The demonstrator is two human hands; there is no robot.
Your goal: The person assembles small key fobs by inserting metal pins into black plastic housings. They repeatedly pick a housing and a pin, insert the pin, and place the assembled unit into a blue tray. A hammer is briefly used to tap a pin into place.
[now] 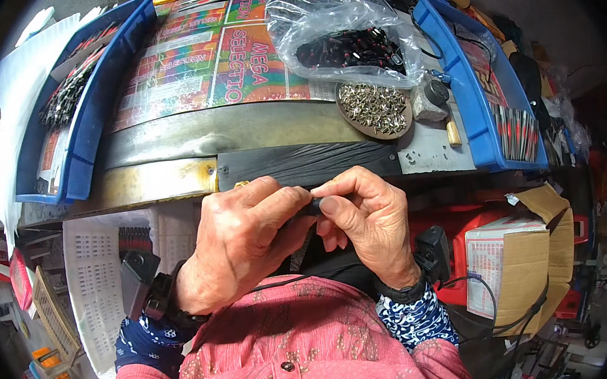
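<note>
Dark piece point(311, 207) sits between the two hands, pinched by the fingertips of left hand point(242, 227) and right hand point(369, 221), mostly hidden.

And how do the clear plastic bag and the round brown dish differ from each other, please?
The clear plastic bag is see-through and crumpled, whereas the round brown dish is opaque and smooth-rimmed. The bag looks clearly larger than the dish. The bag holds black-and-red pieces; the dish holds shiny metal pieces. Both contain many small pieces.
</note>
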